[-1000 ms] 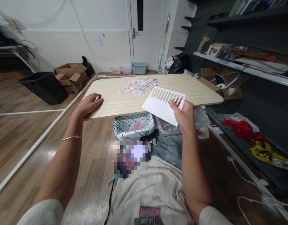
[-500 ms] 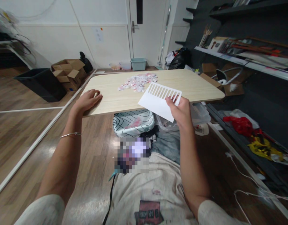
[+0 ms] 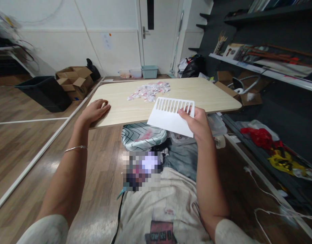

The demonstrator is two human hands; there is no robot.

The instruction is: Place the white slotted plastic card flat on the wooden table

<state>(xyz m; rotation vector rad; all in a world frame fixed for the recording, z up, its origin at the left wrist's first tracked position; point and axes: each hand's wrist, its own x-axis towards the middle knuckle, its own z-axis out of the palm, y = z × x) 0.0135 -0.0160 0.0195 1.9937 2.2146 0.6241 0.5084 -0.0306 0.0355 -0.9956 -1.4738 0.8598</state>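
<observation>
While the right hand [image 3: 198,122], right of centre in the frame, pinches a white card [image 3: 170,115] by its right corner, with the thumb on the near face and the fingers curled behind it, the left hand [image 3: 94,111] lies palm down at centre left on the near corner of the table [image 3: 135,108], its fingers loosely together and slightly bent. Along its far edge the card has a row of narrow upright slots; it is held tilted above the near edge of the table, partly over the tabletop and partly over the floor. A heap of small pink and white paper scraps [image 3: 149,91] lies on the tabletop just beyond the card, above centre in the frame. A thin bracelet [image 3: 75,148] circles the left wrist. At upper left, open cardboard boxes [image 3: 74,81] stand on the wooden floor beside a black bin [image 3: 44,92]. Shelves [image 3: 267,67] with assorted clutter fill the upper right.
</observation>
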